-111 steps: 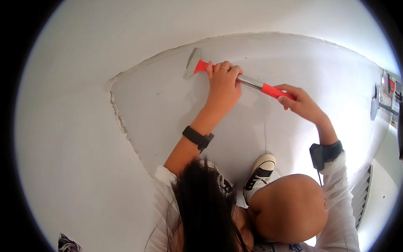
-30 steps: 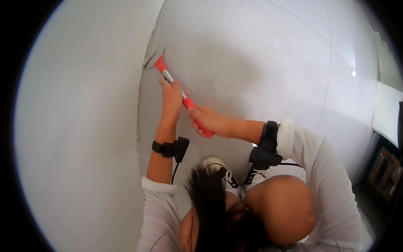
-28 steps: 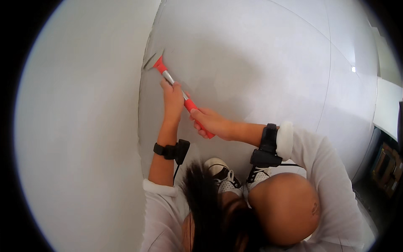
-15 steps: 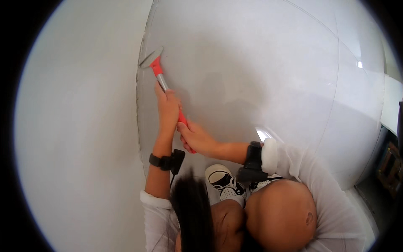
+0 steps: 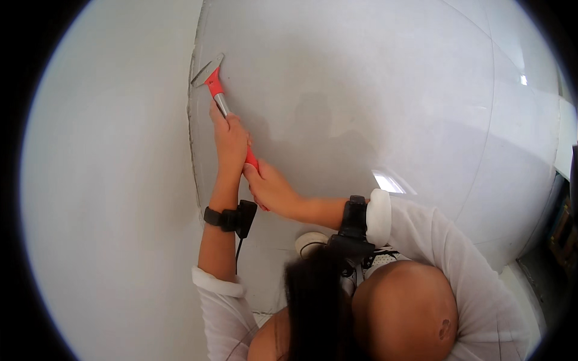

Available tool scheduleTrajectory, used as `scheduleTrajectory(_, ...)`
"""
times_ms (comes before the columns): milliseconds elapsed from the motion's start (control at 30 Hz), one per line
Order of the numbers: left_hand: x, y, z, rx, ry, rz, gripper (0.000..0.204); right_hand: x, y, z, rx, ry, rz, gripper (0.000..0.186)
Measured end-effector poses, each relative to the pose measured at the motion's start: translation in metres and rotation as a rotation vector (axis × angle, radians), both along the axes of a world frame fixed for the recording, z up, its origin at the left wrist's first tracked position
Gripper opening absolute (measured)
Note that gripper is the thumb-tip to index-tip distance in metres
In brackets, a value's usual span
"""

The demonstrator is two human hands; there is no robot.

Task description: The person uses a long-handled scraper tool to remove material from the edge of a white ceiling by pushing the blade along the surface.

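Observation:
A long scraper [image 5: 213, 82] with a red and silver handle and a wide grey blade lies slanted low over the pale floor tiles [image 5: 337, 72]. One corner of its blade is at the seam where floor and wall meet. My left hand [image 5: 231, 139] wraps the handle's upper part, just below the silver section. Lower down, my right hand [image 5: 270, 188] is closed round the red grip, whose end pokes out below the fingers. Both forearms wear black straps with small black devices.
A white wall [image 5: 120, 168] runs along the left, with a rough, dark-edged seam at its foot. My bent knee [image 5: 404, 307] and a black-and-white shoe [image 5: 310, 242] are close below the hands. Dark items [image 5: 563, 231] stand at the far right edge.
The scraper and both hands have shifted slightly up and left in the picture, along with the seam. Dark hair has swung right and now covers part of the shoe. Both grips stay the same.

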State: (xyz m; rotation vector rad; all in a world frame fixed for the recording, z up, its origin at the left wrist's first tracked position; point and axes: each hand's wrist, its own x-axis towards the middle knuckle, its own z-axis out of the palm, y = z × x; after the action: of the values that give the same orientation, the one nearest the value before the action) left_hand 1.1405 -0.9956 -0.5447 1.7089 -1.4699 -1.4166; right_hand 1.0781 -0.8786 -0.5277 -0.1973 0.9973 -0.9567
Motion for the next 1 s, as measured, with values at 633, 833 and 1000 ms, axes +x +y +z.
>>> scheduleTrajectory(633,0.016,0.016,-0.007,0.376,0.625,0.105,0.042,-0.033,0.022,-0.022,0.068,-0.281,0.019,0.037)
scheduleTrajectory(833,0.016,0.006,-0.008,0.351,0.285,0.165,0.043,-0.090,0.005,-0.021,-0.120,0.444,0.316,0.034)
scheduleTrajectory(1000,0.014,0.009,-0.006,0.137,0.035,0.014,0.044,-0.150,-0.018,-0.029,-0.446,1.070,0.530,0.031)
